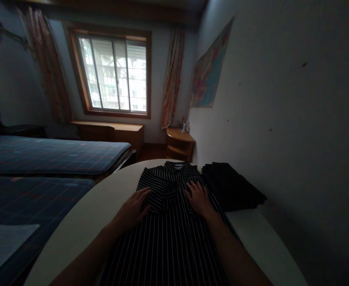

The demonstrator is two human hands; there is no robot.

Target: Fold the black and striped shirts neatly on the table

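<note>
A black shirt with thin white stripes (pixel 168 238) lies spread on a pale round table (pixel 97 210), its collar at the far end. One sleeve is folded inward across the front on the left. My left hand (pixel 137 204) rests on the shirt's left edge by that sleeve, fingers stretched out. On the right part of the chest, below the collar, my right hand (pixel 198 198) lies flat with its fingers spread. Neither hand grips the cloth. My forearms cover parts of the shirt's sides.
A stack of dark folded cloth (pixel 232 186) sits on the table's right side, near the wall. To the left are plaid mattresses (pixel 52 153), with a pale sheet (pixel 7 246) on the nearer one. A desk (pixel 111 126) and a corner shelf (pixel 180 135) stand beyond.
</note>
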